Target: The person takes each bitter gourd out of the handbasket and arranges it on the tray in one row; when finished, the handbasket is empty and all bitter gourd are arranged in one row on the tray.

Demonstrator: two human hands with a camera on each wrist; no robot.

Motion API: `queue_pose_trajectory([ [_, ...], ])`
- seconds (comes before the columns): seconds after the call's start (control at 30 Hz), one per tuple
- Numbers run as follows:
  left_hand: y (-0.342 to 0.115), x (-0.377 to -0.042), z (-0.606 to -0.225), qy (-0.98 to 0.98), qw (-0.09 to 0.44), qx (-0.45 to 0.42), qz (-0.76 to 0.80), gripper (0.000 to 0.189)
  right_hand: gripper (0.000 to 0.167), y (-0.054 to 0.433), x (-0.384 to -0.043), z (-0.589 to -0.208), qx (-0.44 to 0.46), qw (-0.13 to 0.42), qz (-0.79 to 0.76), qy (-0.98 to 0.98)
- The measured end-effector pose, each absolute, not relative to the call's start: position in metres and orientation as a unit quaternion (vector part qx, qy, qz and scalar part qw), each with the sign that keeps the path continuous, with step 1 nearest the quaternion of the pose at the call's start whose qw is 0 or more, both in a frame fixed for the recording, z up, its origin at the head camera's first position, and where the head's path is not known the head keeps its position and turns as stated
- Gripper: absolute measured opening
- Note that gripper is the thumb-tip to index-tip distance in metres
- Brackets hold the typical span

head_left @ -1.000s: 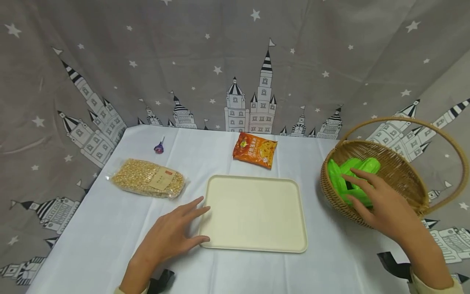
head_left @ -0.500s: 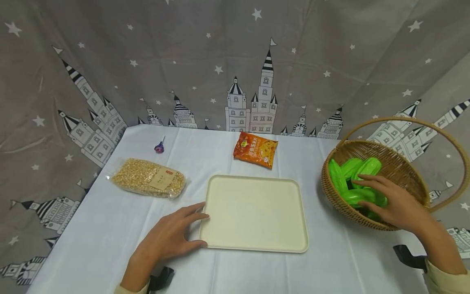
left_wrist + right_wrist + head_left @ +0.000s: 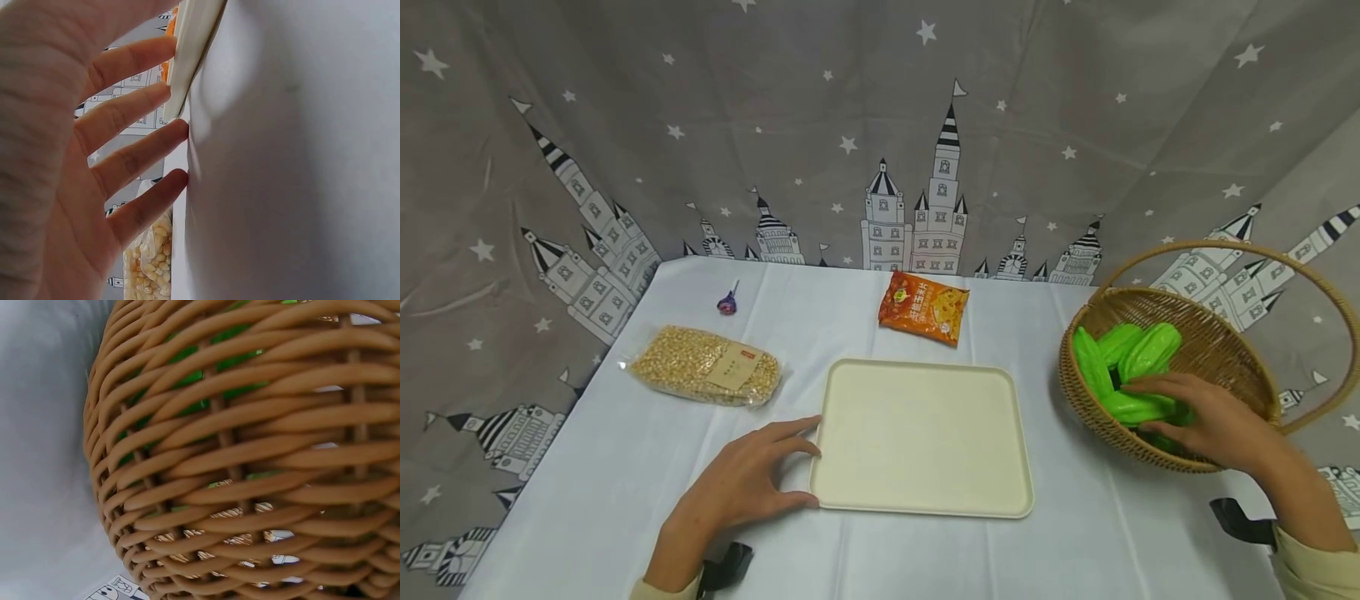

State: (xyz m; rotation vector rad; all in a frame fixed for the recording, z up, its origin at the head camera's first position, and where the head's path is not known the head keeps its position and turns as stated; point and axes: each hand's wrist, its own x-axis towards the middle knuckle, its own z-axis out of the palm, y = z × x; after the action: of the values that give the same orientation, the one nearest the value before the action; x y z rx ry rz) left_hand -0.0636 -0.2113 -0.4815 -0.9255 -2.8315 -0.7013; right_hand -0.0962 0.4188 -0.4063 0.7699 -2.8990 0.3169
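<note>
At the right stands a brown wicker basket [image 3: 1232, 375] holding several bright green bitter melons [image 3: 1150, 350]. My right hand [image 3: 1221, 425] reaches over its near rim, with a finger and thumb on either side of the lowest bitter melon [image 3: 1138, 408]; the contact is partly hidden. In the right wrist view the basket wall [image 3: 250, 444] blocks the hand. My left hand [image 3: 741, 483] is at the left edge of a cream tray [image 3: 921, 437], fingers spread and fingertips at the rim. The left wrist view shows those fingers [image 3: 134, 119] extended beside the tray edge [image 3: 194, 50].
A clear bag of corn kernels [image 3: 703, 365] lies left of the tray. Behind the tray is an orange snack packet [image 3: 923, 308]. A small purple-wrapped lollipop [image 3: 727, 302] lies at the back left. The tall basket handle [image 3: 1318, 292] arches above the basket.
My right hand has drawn back toward the basket's near side, uncovering more bitter melons, then lowered around the lowest one. The left hand has shifted slightly at the tray edge.
</note>
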Motion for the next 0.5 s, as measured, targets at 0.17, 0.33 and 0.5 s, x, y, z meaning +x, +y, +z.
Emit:
queue_pose_trajectory([
  [0.17,-0.212,-0.063,-0.483,-0.924,0.043,-0.303,-0.229,0.054,0.06,0.419,-0.097,-0.405,0.257,0.058,0.101,-0.959],
  [0.33,-0.212,-0.064,-0.483,-0.925,0.042,-0.303,-0.226,0.055,0.059,0.416,-0.093,-0.397,0.24,0.048,0.116,-0.963],
  [0.5,-0.213,-0.064,-0.485,-0.925,0.047,-0.306,-0.222,0.056,0.065,0.414,-0.088,-0.39,0.227,0.07,0.117,-0.964],
])
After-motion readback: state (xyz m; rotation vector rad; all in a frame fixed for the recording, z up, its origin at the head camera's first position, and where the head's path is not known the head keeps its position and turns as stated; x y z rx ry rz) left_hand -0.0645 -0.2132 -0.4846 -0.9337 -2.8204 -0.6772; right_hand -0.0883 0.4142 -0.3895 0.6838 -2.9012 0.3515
